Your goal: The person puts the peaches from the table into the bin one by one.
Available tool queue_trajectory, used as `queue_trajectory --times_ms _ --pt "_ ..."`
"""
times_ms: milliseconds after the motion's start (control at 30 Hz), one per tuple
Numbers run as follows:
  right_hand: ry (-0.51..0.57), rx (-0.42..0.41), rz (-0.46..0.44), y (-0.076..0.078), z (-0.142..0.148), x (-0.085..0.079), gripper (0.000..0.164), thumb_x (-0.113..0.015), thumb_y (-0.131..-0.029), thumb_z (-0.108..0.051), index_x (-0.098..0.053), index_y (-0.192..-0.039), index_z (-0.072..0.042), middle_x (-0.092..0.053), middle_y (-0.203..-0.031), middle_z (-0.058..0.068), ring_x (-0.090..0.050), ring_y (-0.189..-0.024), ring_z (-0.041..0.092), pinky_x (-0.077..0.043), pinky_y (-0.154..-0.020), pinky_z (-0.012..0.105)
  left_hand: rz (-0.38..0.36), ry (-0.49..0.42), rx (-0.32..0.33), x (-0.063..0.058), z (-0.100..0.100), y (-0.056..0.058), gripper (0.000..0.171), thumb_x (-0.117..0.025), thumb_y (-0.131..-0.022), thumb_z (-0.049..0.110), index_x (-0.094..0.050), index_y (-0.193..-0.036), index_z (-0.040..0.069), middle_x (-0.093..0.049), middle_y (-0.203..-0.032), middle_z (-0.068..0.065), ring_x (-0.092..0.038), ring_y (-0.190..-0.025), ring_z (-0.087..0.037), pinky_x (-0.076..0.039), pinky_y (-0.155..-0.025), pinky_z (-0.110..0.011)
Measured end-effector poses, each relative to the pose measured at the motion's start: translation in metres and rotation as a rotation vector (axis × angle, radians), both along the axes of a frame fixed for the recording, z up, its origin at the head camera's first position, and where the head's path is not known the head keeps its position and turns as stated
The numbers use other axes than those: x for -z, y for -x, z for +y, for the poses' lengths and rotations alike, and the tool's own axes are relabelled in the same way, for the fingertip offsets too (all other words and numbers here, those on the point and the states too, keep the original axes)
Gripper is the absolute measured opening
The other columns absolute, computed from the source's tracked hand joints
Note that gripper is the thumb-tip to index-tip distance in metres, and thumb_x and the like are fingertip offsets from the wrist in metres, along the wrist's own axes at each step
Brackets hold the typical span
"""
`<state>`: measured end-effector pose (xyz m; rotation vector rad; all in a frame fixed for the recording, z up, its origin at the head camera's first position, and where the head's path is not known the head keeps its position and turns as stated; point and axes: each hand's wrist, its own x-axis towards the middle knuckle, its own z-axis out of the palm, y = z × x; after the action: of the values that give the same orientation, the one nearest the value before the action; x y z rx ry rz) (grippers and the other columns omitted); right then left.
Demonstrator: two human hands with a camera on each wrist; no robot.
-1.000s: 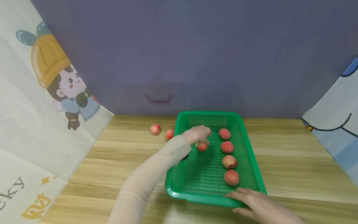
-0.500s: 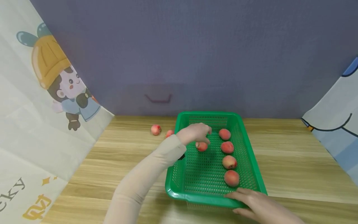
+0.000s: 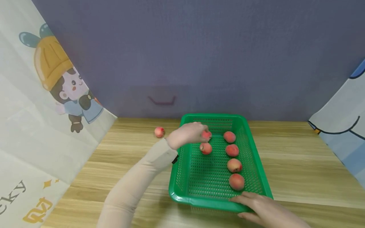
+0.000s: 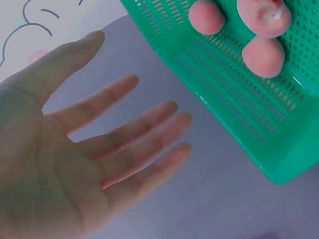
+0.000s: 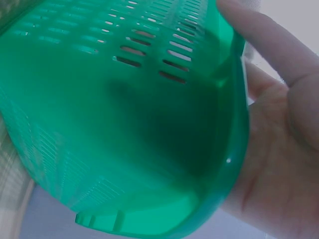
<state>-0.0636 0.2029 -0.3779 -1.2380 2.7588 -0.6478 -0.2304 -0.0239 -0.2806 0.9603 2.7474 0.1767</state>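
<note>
A green plastic basket (image 3: 216,202) stands on the table with several peaches in it. Four-sided and slotted, it holds a column of peaches (image 3: 234,165) along its right and two more on its left, a front peach (image 3: 206,148) and a back peach (image 3: 207,136). My left hand (image 3: 188,134) hovers over the basket's left rim, beside the back peach. In the left wrist view that left hand (image 4: 84,149) has its fingers spread and nothing in it. My right hand (image 3: 256,205) grips the basket's near right rim, fingers over it and thumb outside.
One peach (image 3: 159,132) lies on the wooden table (image 3: 119,158) left of the basket. A grey-blue panel (image 3: 199,63) rises behind the table. Printed cloth (image 3: 65,95) hangs on the left, more on the right.
My left hand has drawn back leftward, uncovering the back peach in the basket. A second peach on the table is now hidden behind that hand and wrist. My right hand stays put.
</note>
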Motion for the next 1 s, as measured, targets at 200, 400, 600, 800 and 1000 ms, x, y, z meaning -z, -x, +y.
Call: queue_trajectory --times_ms 200,400,600,800,1000 --pt "-0.021 0.018 -0.010 -0.001 0.000 0.001 0.037 -0.055 -0.083 -0.039 -0.057 -0.115 -0.021 -0.058 -0.108 -0.008 -0.057 -0.093 0.012 -0.049 -0.065 0.027 0.083 -0.017 0.027 0.000 -0.012 -0.006 0.037 -0.055 -0.087 0.032 -0.056 -0.118 0.012 -0.056 -0.116 -0.002 -0.048 -0.109 -0.018 -0.042 -0.086 -0.029" --pt "-0.014 0.014 -0.004 0.000 0.000 0.001 0.037 -0.055 -0.083 -0.039 -0.057 -0.115 -0.019 -0.058 -0.106 -0.008 -0.057 -0.091 0.011 -0.049 -0.064 0.026 0.178 -0.079 0.028 0.002 -0.023 -0.009 0.029 -0.057 -0.086 0.030 -0.060 -0.111 0.014 -0.057 -0.107 -0.001 -0.053 -0.091 -0.014 -0.046 -0.065 -0.026" --pt "-0.030 0.021 -0.001 -0.001 0.000 0.001 0.038 -0.054 -0.083 -0.041 -0.057 -0.115 -0.020 -0.058 -0.108 -0.007 -0.057 -0.093 0.012 -0.049 -0.065 0.026 0.267 -0.142 0.015 0.007 -0.035 -0.010 0.025 -0.060 -0.084 0.025 -0.061 -0.106 0.015 -0.057 -0.101 -0.002 -0.054 -0.081 -0.013 -0.044 -0.058 -0.023" --pt "-0.008 0.009 -0.015 0.000 0.000 0.001 0.037 -0.055 -0.083 -0.039 -0.057 -0.116 -0.020 -0.058 -0.108 -0.007 -0.057 -0.092 0.011 -0.049 -0.065 0.025 0.305 -0.231 0.009 0.011 -0.046 -0.009 0.024 -0.062 -0.083 0.021 -0.062 -0.106 0.013 -0.056 -0.100 -0.002 -0.055 -0.077 -0.011 -0.044 -0.058 -0.022" --pt "0.000 0.006 -0.016 0.001 0.000 0.001 0.037 -0.056 -0.083 -0.037 -0.057 -0.116 -0.020 -0.058 -0.107 -0.005 -0.057 -0.091 0.011 -0.049 -0.064 0.025 0.349 -0.319 -0.011 0.018 -0.057 -0.005 0.024 -0.061 -0.083 0.018 -0.062 -0.106 0.011 -0.057 -0.104 -0.004 -0.057 -0.086 -0.016 -0.047 -0.065 -0.028"
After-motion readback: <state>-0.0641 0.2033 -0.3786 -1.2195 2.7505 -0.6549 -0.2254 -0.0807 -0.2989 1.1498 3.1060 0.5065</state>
